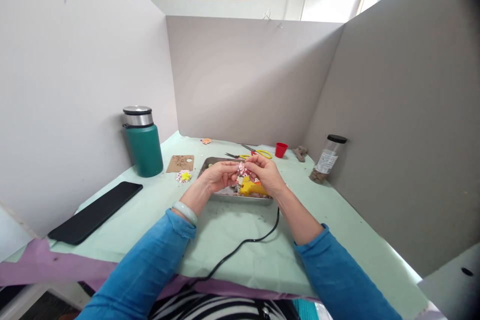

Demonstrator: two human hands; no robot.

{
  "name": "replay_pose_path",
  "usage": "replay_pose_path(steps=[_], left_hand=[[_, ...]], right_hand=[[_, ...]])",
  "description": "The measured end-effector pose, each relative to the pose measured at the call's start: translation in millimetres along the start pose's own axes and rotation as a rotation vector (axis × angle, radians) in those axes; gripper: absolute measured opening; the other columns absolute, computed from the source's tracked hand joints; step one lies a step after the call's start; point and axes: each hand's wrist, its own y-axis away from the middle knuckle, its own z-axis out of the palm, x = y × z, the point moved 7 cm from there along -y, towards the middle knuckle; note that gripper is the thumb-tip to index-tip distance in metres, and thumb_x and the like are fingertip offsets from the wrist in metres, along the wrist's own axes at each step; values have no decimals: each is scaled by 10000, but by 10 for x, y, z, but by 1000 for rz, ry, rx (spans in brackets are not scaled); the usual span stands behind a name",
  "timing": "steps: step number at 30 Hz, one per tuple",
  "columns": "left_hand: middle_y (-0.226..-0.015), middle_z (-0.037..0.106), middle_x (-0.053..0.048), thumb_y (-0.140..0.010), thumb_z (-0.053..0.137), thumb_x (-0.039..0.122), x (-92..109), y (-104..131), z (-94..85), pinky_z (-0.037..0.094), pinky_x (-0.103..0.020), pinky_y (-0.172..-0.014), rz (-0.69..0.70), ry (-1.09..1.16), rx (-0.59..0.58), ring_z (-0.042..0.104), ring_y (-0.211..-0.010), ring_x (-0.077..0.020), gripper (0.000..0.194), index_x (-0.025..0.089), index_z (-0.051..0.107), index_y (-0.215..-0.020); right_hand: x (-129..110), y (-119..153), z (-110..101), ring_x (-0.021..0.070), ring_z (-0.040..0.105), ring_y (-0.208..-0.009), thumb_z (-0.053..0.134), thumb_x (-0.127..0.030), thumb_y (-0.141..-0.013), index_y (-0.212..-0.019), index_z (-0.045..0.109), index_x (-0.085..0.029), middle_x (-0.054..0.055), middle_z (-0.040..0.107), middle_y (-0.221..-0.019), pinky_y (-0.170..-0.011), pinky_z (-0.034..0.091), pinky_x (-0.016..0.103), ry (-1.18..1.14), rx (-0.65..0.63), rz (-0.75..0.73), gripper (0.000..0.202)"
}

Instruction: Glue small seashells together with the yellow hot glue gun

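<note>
Both hands meet over a metal tray [240, 200]. Between their fingertips is a small red-and-white patterned piece [243, 169], perhaps fabric or paper; its exact kind is too small to tell. My left hand [219, 176] pinches its left side, with a pale bangle at the wrist. My right hand [265, 174] pinches it from the right and top. Below my right hand, a yellow glue gun [252, 187] lies in the tray among small loose bits. To the left sits a similar red-and-white round piece with a yellow flower-like centre [184, 176].
A black cord [240, 246] crosses the table's front. Left are a green bottle [144, 150], a black flat case [97, 212] and a brown card [180, 163]. Behind the tray lie yellow-handled scissors [262, 153] and a red cup [281, 150]. A black-lidded jar [328, 160] leans right. Partitions [255, 80] surround the table.
</note>
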Motion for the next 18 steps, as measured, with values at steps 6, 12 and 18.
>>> replay_pose_path(steps=[6,12,18], left_hand=[[-516,538,4,-708,671,114,-9,-11,-38,483,-222,-527,-10,-14,20,506,-440,-73,82,96,649,-785],[-512,536,3,-691,688,122,-8,-6,-37,463,-225,-513,-9,-21,24,496,-437,-76,101,102,646,-781],[-460,503,6,-683,696,134,4,6,-12,443,-229,-501,0,-42,2,490,-430,-89,108,100,651,-774]], right_hand=[[-2,2,1,60,409,-433,707,-367,-665,-757,561,-174,-40,552,-587,-428,331,215,8,-17,-5,259],[6,11,-2,66,410,-443,710,-382,-661,-752,556,-180,-39,556,-589,-440,328,219,29,-9,3,270],[8,15,1,69,418,-453,706,-406,-667,-756,547,-183,-36,562,-601,-451,329,220,61,-31,0,288]])
